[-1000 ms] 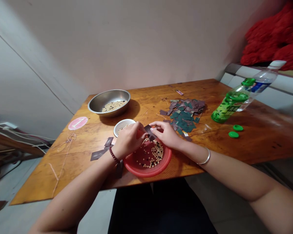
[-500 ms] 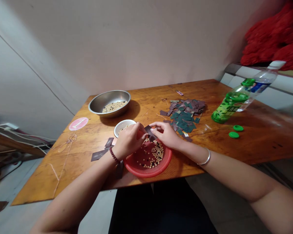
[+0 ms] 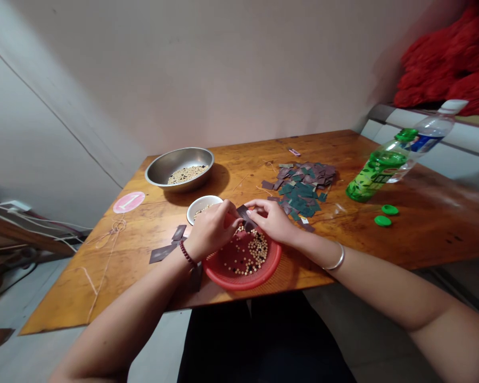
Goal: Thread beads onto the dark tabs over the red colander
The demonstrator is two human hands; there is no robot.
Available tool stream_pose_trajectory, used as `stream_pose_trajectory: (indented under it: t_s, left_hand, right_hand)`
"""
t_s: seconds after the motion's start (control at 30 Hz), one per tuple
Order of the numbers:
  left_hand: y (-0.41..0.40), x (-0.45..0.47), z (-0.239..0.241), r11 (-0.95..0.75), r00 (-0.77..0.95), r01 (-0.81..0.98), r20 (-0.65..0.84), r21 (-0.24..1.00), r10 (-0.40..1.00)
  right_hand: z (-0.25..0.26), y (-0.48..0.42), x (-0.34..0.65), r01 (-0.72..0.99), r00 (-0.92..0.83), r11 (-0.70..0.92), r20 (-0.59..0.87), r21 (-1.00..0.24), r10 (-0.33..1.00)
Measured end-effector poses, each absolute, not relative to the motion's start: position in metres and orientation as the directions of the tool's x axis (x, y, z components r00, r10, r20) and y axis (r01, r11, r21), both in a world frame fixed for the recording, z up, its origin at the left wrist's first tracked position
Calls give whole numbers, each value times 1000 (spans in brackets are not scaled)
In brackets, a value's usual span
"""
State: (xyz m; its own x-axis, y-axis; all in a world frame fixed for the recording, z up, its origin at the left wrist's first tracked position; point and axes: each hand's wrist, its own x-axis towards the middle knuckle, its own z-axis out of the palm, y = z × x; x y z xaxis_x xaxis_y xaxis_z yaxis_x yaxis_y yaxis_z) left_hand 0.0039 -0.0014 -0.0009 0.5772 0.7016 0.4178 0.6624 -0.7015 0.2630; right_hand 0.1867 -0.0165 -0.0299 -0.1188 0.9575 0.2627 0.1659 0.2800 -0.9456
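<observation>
Over a red mesh basket (image 3: 273, 268) at the near table edge, my two hands meet. A small dark brown square piece (image 3: 242, 212), like sandpaper, is pinched in my right hand (image 3: 272, 219). My left hand (image 3: 211, 230) is closed, thumb and fingertips together beside that piece; what lies between them is hidden. Pale and black beads (image 3: 257, 250) lie in the basket below, mostly along its right side. Behind my left hand a small white bowl (image 3: 191, 209) with pale beads is partly covered. Dark rectangular pieces (image 3: 162, 253) lie left of my left wrist.
A steel bowl (image 3: 151, 175) of beads stands at the back left. Brown and green pieces (image 3: 301, 191) form a pile beyond my right hand. Rightward are a green bottle (image 3: 373, 173), a clear bottle (image 3: 433, 127) and two green caps (image 3: 383, 221). Loose string (image 3: 99, 282) trails at left.
Almost nothing differs. Both hands keep their place over the basket, and the dark piece between them shifts only slightly.
</observation>
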Motion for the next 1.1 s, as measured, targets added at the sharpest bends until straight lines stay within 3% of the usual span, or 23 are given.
stream_pose_trajectory:
  t_s: [1.1]
  left_hand:
    - [-2, 4, 0, -692, 570, 672, 412, 264, 711]
  right_hand:
    - [-30, -17, 187, 180, -116, 293, 275, -939, 954]
